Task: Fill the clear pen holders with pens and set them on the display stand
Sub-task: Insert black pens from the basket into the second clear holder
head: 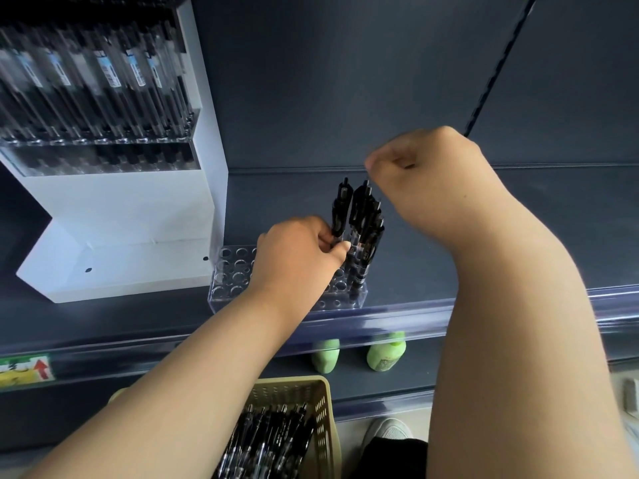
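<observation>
Pens [269, 440] in the basket [325, 409] are being left waiting. At the shelf's [484, 243] front edge, the mostly empty clear pen holder [235, 274] is being filled, one pen [339, 212] being pinched by the left hand [297, 257]. The right hand [425, 171] is being held curled, hold unclear.

Your left hand [297, 257] and right hand [425, 174] were bare. Your left forearm [173, 392] and right forearm [518, 340] were bare too, skin showing as far down as the view reached. On one foot you wore a pale grey mesh sneaker [390, 432] with a rounded toe, and a black cloth trouser leg [397, 458] covered its top.
</observation>
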